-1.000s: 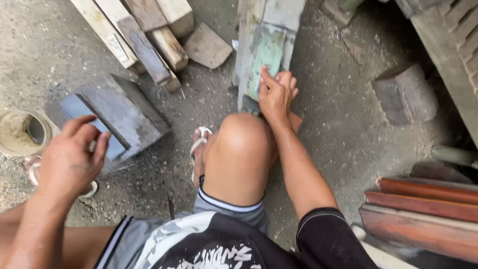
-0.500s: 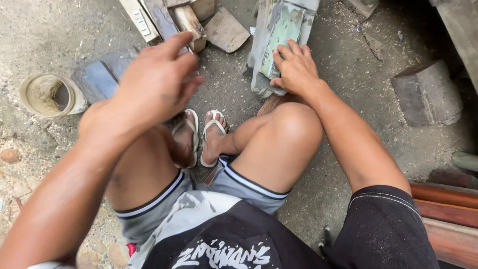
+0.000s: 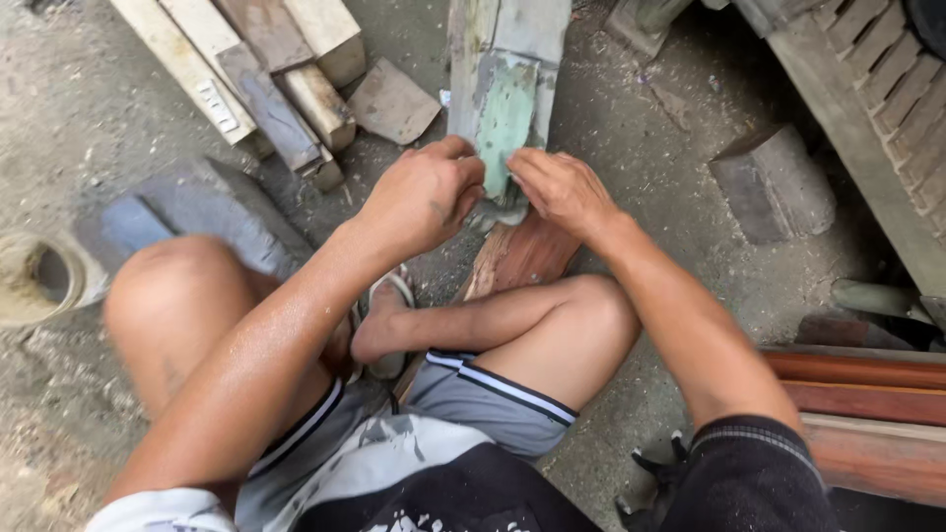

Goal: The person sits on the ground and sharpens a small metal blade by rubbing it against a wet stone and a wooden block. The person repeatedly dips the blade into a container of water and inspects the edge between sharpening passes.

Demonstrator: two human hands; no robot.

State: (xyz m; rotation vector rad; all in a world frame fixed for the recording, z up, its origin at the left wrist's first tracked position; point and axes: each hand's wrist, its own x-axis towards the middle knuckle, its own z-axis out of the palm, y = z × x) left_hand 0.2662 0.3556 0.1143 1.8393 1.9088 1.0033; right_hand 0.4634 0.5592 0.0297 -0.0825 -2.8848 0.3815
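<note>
Two hands, left point(image 3: 424, 202) and right point(image 3: 562, 187), each grip clamped on rough green-painted plank point(image 3: 505, 108).

Bare forearms, both hands bare: left hand point(image 3: 424, 197), right hand point(image 3: 562, 187). No gloves, no watch, no rings visible. Black short sleeve point(image 3: 749, 473) on right arm, thin pale ribbed band at the cuff. Light/white sleeve edge point(image 3: 158, 512) on left arm. Shirt front black with white print, blurred. Grey shorts point(image 3: 483, 394), hem trimmed with white and dark stripes. Knees and shins bare. Flip-flop sandal point(image 3: 389, 296) on the visible foot, pale strap.
</note>
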